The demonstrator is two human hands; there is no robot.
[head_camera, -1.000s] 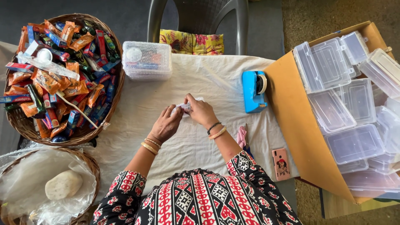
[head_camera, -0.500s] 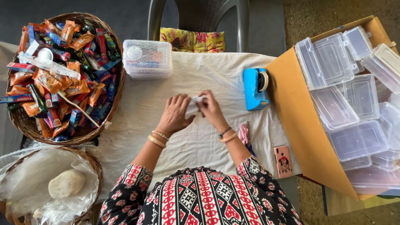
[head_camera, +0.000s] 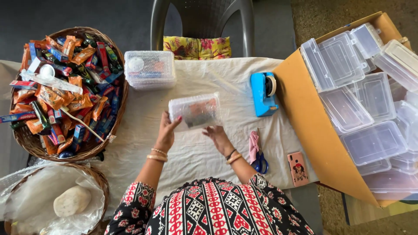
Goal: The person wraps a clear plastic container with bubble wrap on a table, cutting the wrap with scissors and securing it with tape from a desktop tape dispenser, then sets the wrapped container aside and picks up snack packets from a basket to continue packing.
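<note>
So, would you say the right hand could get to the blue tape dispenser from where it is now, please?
Probably yes: the right hand lies open on the cloth, holding nothing, and only bare white cloth lies between it and the blue tape dispenser.

I see a garment printed in red, black and white, bands of diamonds and zigzags running down the front, with short sleeves in the same print. My left hand (head_camera: 166, 132) has painted nails and two golden bangles just below it; my right hand (head_camera: 219, 137) has a dark band and a golden bangle at its wrist.
</note>
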